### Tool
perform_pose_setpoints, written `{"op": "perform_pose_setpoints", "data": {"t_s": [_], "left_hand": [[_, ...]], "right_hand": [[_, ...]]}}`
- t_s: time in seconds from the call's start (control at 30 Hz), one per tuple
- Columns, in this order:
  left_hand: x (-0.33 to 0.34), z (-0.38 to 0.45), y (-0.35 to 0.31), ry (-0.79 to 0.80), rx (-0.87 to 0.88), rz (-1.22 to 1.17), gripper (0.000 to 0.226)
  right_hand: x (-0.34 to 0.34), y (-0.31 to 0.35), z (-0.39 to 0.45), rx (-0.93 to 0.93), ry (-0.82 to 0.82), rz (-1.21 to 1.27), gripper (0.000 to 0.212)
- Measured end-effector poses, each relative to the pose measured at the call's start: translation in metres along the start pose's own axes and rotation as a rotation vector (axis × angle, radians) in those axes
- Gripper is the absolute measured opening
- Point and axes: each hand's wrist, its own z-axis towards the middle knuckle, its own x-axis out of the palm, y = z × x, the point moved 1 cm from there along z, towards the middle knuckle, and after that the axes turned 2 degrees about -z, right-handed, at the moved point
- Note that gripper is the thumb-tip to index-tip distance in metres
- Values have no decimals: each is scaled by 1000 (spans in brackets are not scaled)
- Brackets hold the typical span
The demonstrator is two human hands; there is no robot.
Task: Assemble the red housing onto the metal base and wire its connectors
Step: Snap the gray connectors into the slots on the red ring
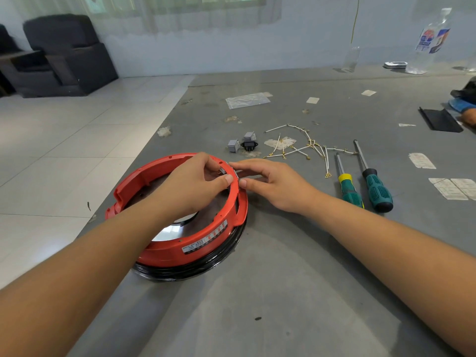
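The red ring-shaped housing (164, 240) sits on a black-rimmed metal base (206, 264) near the grey table's left edge. My left hand (195, 184) reaches inside the ring at its far right wall and pinches a small grey connector part (222, 170) there. From outside the same wall, my right hand (273, 184) pinches the part with thumb and fingers. Two grey connectors (234, 145) and a black socket (249, 145) lie beyond the housing. A bundle of white wires with gold ring terminals (306, 146) lies to their right.
Two green-handled screwdrivers (349, 186) (376, 188) lie right of my right hand. Paper scraps, a clear bag (247, 100) and a black plate (440, 119) are scattered farther back. A plastic bottle (430, 42) stands at the far right. The table edge (144, 148) drops to tiled floor on the left.
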Motion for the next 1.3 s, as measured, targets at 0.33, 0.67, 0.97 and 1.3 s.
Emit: {"op": "perform_pose_setpoints", "data": {"t_s": [0.33, 0.67, 0.97, 1.3], "left_hand": [[-20, 13, -2, 25, 228, 345, 56], [-14, 27, 26, 279, 175, 267, 85], [-11, 32, 34, 239, 169, 285, 82], [-9, 34, 39, 227, 176, 260, 72]], "right_hand": [[6, -10, -2, 52, -42, 129, 37], [-5, -16, 36, 133, -267, -41, 19], [13, -54, 97, 182, -201, -725, 41], [22, -59, 97, 102, -297, -752, 26]]}}
